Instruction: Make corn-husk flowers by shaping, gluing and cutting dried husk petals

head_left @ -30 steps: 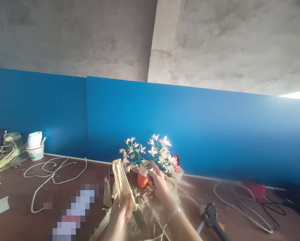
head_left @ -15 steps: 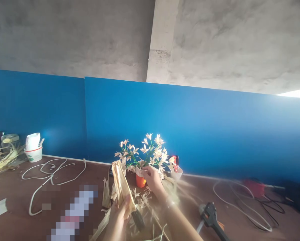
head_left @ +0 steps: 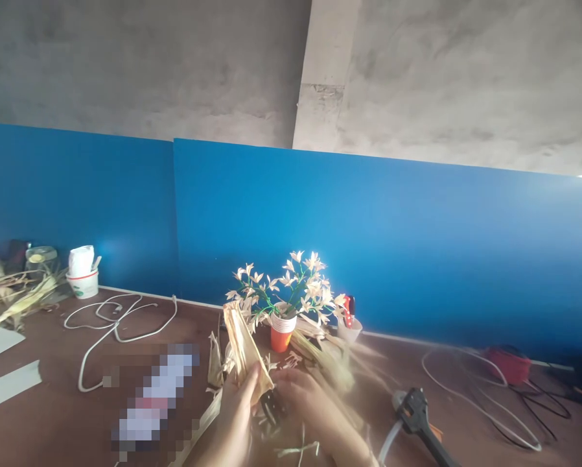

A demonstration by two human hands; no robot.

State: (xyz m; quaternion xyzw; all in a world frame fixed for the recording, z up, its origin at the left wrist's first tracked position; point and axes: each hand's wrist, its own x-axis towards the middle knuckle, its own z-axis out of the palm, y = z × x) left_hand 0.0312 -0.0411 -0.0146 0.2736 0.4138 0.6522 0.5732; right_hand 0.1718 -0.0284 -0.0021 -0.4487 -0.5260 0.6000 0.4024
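My left hand [head_left: 236, 408] is closed around a dried corn husk [head_left: 242, 347] that stands up from its fingers. My right hand [head_left: 303, 399] lies low beside it, over a small black object [head_left: 270, 407] among husk scraps, its fingers curled; whether it grips the black object is hidden. Just behind stands an orange paper cup [head_left: 281, 332] holding pale husk flowers [head_left: 293, 285] on green stems.
A white cable [head_left: 116, 324] loops on the brown table [head_left: 52, 415] at left. A white bowl [head_left: 83, 282] and a husk pile [head_left: 13, 298] sit far left. A black glue gun [head_left: 422, 421], more cables [head_left: 476, 395] and a red object [head_left: 507, 364] lie right.
My right hand has come back from the orange cup and dropped down next to the left hand. The left hand still holds the husk. The view shifted slightly.
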